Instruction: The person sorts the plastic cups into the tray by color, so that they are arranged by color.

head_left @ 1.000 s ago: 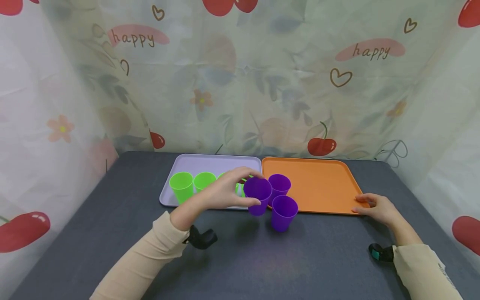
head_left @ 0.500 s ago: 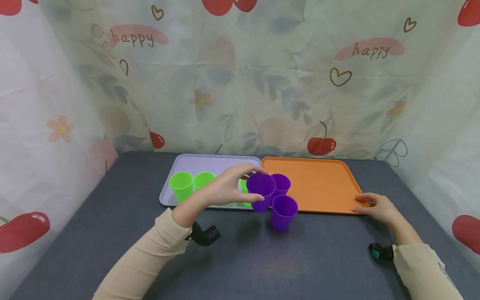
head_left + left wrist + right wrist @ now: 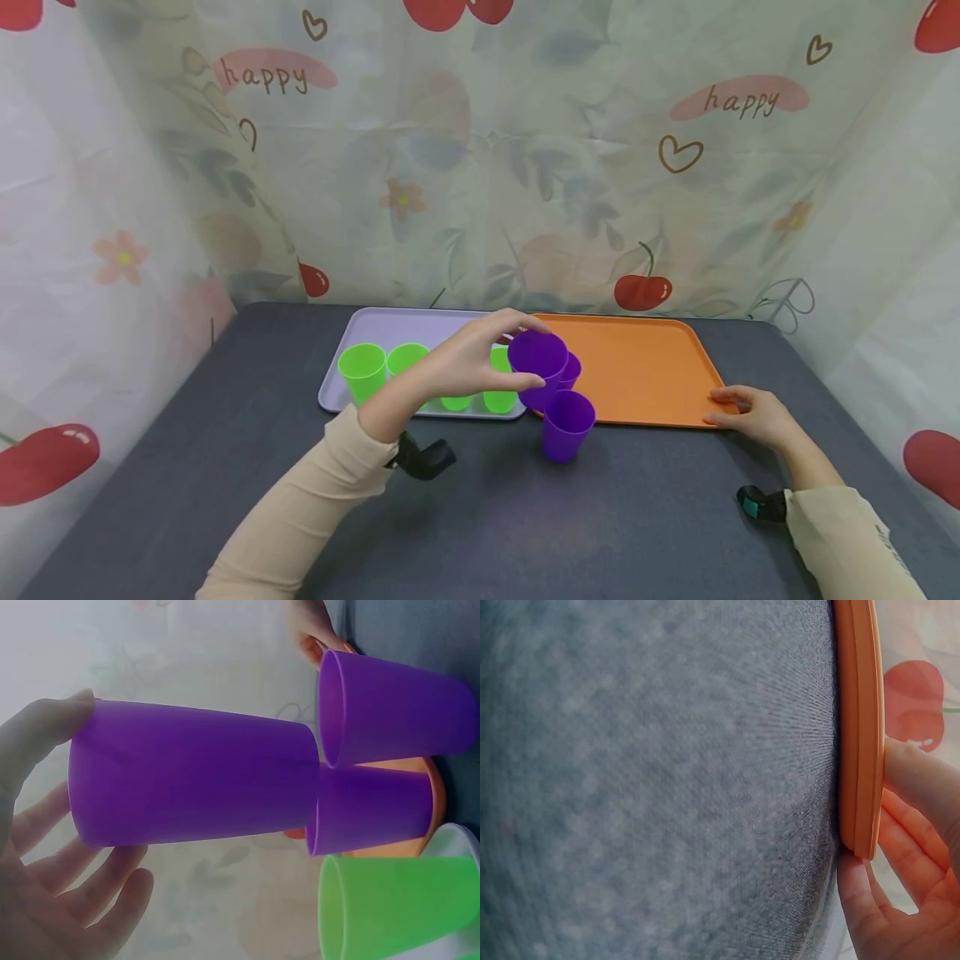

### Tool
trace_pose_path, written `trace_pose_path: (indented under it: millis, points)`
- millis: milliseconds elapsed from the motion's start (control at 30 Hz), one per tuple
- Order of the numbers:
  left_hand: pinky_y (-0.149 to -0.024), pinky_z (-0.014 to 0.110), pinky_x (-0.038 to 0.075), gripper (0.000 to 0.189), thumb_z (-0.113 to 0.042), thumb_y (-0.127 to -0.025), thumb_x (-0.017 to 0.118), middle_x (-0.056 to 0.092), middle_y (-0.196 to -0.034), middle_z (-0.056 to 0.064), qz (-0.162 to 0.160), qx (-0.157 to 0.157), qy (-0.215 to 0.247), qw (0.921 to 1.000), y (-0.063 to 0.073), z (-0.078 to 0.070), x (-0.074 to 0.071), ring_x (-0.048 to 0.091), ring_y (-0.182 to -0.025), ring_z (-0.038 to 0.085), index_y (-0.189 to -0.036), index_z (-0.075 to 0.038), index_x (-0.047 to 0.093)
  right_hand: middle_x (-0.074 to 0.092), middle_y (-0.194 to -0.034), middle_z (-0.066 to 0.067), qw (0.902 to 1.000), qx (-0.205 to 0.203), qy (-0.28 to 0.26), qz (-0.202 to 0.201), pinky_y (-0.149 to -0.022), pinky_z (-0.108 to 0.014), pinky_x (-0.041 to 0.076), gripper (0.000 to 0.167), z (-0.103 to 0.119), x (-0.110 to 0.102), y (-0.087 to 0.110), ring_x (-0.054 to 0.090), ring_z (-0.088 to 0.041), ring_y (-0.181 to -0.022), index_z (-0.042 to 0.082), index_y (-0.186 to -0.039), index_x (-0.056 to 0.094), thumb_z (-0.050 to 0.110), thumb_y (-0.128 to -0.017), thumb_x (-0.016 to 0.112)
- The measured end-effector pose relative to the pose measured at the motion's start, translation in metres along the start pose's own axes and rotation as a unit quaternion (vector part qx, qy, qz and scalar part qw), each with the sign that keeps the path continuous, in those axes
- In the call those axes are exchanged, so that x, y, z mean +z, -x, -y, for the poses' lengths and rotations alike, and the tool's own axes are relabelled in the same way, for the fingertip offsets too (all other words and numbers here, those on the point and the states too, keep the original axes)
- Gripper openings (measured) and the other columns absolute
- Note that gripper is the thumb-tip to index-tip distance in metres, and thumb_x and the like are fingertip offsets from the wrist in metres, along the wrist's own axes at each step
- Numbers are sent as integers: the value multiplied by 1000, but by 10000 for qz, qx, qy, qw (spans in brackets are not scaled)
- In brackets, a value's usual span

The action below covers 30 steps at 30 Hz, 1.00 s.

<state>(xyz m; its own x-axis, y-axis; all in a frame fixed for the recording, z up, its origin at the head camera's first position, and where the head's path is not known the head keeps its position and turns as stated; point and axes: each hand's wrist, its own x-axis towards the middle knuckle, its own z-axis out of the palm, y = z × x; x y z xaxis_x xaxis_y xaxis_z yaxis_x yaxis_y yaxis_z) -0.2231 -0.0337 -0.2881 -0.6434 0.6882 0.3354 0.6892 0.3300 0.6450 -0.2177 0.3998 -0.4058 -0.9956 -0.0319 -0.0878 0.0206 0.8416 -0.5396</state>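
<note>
My left hand [image 3: 472, 358] grips a purple cup [image 3: 538, 358] by its upper part, thumb on the near side and fingers across the far side. The cup is upright and raised, as its bottom shows in the left wrist view beside the other cups. Behind it, partly hidden, a second purple cup [image 3: 572, 371] stands at the left end of the orange tray [image 3: 637, 367]. A third purple cup [image 3: 567, 429] stands on the table just in front. My right hand [image 3: 765, 417] holds the orange tray's near right corner, thumb and fingers at its rim [image 3: 861, 750].
Left of the orange tray lies a lilac tray [image 3: 420, 319] with a row of several green cups [image 3: 363, 372], some covered by my left hand. Both trays rest on a dark grey table [image 3: 480, 517]. A printed curtain [image 3: 487, 167] hangs round the back and sides.
My left hand has carried the purple cup rightward and upward, so it now overlaps the second purple cup in the head view. My right hand and the trays have stayed put.
</note>
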Motion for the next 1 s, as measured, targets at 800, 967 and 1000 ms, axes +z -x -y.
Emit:
trace_pose_path:
  millis: [800,967,1000]
  points:
    - [-97,24,43,46,-21,-80,73,58,-124,1,-98,389,178,9990,-36,-8,24,50,-115,11,-122,-11,56,49,-127,-34,9999,148,-5,58,-86,-54,44,65,2,0,1,50,-46,-107,-9,-126,49,38,-84,67]
    - [-97,23,42,46,-21,-81,72,57,-125,1,-126,472,114,9987,-44,-8,33,50,-117,11,-123,-11,55,49,-127,-34,9999,115,8,48,-86,-54,44,65,2,-1,2,51,-47,-106,-9,-126,50,37,-85,67]
    - [-97,22,42,46,-21,-82,72,57,-126,0,-132,473,112,9987,-46,-8,35,50,-117,11,-124,-12,55,49,-127,-34,9999,110,9,48,-86,-54,44,65,3,-1,2,51,-47,-106,-10,-126,50,37,-85,67]
